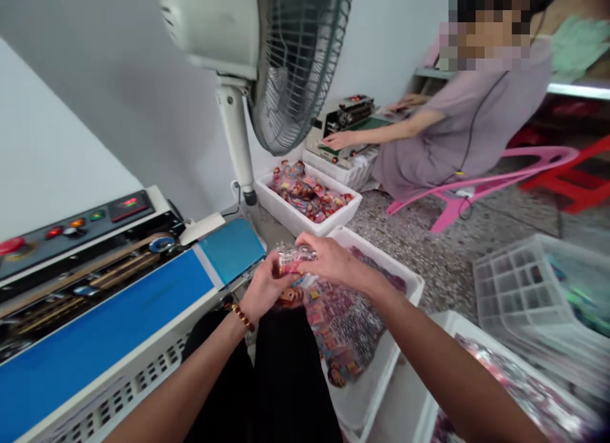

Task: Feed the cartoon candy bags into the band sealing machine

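Note:
Between my two hands, just above my lap, is a small clear plastic packet (pixel 296 258) with pink and white print; its contents are hard to make out. Fingers of my left hand (pixel 264 284), with a beaded bracelet at the wrist, are closed on its left end. My right hand (pixel 328 258) grips the packet's right side from above. Below my hands a white bin (pixel 366 424) holds many similar clear packets with printed figures (pixel 343 309). To the left runs a sealing machine with a blue conveyor belt (pixel 143 322) and a lighter blue end plate (pixel 232 249).
A standing fan (pixel 300 61) rises ahead. Another white bin (pixel 328 224) of packets lies beyond, by a second machine (pixel 328 128) where a seated person (pixel 457 119) works. At right are a pink chair (pixel 476 182), a clear crate (pixel 505 278) and a further packet bin (pixel 450 322).

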Demonstrator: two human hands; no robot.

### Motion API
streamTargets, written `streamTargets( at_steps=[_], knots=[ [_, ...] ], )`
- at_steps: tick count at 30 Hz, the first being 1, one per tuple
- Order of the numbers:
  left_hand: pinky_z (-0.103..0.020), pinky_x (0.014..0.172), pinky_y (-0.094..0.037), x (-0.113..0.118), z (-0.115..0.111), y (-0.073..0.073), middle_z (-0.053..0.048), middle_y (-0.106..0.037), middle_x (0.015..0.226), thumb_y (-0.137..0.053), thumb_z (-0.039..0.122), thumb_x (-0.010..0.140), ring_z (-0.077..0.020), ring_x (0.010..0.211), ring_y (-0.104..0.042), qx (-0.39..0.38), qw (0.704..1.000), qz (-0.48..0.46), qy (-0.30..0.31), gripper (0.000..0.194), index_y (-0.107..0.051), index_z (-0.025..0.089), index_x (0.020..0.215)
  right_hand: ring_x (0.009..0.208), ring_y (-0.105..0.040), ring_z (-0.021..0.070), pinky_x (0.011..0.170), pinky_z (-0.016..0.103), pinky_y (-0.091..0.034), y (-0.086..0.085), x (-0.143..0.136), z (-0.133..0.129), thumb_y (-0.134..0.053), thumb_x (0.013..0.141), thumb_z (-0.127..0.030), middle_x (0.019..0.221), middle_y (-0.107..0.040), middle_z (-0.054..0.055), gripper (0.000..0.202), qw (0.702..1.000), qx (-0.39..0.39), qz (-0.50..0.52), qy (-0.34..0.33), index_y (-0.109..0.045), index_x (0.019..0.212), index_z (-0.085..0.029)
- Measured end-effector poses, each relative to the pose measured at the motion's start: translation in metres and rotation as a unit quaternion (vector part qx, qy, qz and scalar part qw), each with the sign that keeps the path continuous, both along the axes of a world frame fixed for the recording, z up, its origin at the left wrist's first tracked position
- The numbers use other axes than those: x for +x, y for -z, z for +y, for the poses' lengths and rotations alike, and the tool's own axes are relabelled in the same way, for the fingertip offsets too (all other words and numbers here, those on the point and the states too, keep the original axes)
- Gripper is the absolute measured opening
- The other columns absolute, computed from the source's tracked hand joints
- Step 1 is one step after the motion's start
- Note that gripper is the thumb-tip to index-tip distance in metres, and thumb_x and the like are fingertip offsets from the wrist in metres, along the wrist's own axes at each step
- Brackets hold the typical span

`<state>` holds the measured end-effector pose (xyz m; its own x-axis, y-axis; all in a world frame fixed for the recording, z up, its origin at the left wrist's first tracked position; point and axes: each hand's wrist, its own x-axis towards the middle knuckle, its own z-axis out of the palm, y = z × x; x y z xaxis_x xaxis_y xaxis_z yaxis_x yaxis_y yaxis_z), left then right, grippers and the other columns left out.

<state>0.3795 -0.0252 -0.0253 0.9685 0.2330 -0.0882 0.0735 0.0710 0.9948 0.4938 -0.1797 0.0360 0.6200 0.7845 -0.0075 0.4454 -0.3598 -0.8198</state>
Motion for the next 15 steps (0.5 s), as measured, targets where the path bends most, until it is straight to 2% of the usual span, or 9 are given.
streamTargets(
  at_steps=[2, 4, 6, 7, 10, 13, 15],
  knots=[
    [-0.035, 0.085, -0.053, -0.006, 0.019, -0.008, -0.007, -0.073, 0.107, -0.088, 0.04, 0.066, -0.024, 0.094, -0.068, -0.059, 0.997, 0.0, -0.04, 0.055, -0.063, 0.018, 0.11, 0.069, -0.058, 0.0142, 0.062, 0.024, -0.043, 0.007, 0.004, 0.023, -0.079, 0.07, -0.032, 0.091, -0.066, -0.002, 0.051, 0.991, 0.083, 0.106, 0.005, -0.06, 0.116, -0.024],
    [-0.034, 0.085, -0.053, -0.012, 0.037, -0.015, -0.007, -0.073, 0.108, -0.089, 0.04, 0.065, -0.0233, 0.094, -0.068, -0.087, 0.993, -0.011, -0.084, 0.056, -0.062, 0.018, 0.11, 0.079, -0.063, 0.0165, 0.065, 0.028, -0.05, 0.021, 0.004, 0.042, -0.079, 0.07, -0.038, 0.115, -0.065, 0.004, 0.067, 0.956, 0.181, 0.231, 0.003, -0.052, 0.13, -0.027],
    [-0.034, 0.086, -0.052, -0.015, 0.053, -0.018, -0.007, -0.073, 0.109, -0.087, 0.041, 0.067, -0.023, 0.096, -0.067, -0.087, 0.99, -0.022, -0.112, 0.056, -0.061, 0.018, 0.11, 0.099, -0.065, 0.0203, 0.076, 0.033, -0.055, 0.036, -0.001, 0.061, -0.079, 0.07, -0.039, 0.133, -0.06, 0.007, 0.07, 0.922, 0.237, 0.306, -0.004, -0.052, 0.133, -0.028],
    [-0.034, 0.086, -0.052, -0.015, 0.06, -0.018, -0.007, -0.072, 0.108, -0.086, 0.041, 0.068, -0.0228, 0.096, -0.067, -0.082, 0.989, -0.029, -0.12, 0.055, -0.061, 0.018, 0.111, 0.108, -0.064, 0.0219, 0.084, 0.035, -0.056, 0.042, -0.005, 0.07, -0.081, 0.069, -0.038, 0.136, -0.059, 0.007, 0.068, 0.915, 0.242, 0.322, -0.014, -0.055, 0.131, -0.027],
    [-0.035, 0.091, -0.05, -0.014, 0.076, -0.015, -0.006, -0.07, 0.108, -0.084, 0.041, 0.071, -0.0219, 0.1, -0.064, -0.077, 0.987, -0.059, -0.13, 0.053, -0.059, 0.019, 0.113, 0.119, -0.062, 0.0242, 0.102, 0.038, -0.05, 0.055, -0.018, 0.1, -0.082, 0.071, -0.038, 0.129, -0.067, 0.006, 0.056, 0.911, 0.228, 0.338, -0.052, -0.064, 0.123, -0.025],
    [-0.036, 0.099, -0.047, -0.011, 0.089, -0.011, -0.006, -0.068, 0.112, -0.078, 0.041, 0.077, -0.0221, 0.107, -0.061, -0.059, 0.983, -0.09, -0.149, 0.045, -0.06, 0.02, 0.113, 0.115, -0.065, 0.0253, 0.101, 0.038, -0.05, 0.056, -0.024, 0.126, -0.081, 0.075, -0.044, 0.12, -0.072, 0.004, 0.05, 0.9, 0.226, 0.365, -0.068, -0.069, 0.12, -0.025],
    [-0.036, 0.099, -0.046, -0.009, 0.099, -0.009, -0.006, -0.066, 0.11, -0.076, 0.041, 0.078, -0.0226, 0.109, -0.058, 0.009, 0.977, -0.087, -0.195, 0.039, -0.065, 0.021, 0.11, 0.109, -0.068, 0.0253, 0.097, 0.038, -0.052, 0.054, -0.022, 0.14, -0.083, 0.073, -0.046, 0.116, -0.074, 0.004, 0.051, 0.893, 0.223, 0.386, -0.069, -0.07, 0.119, -0.025]
  ],
)
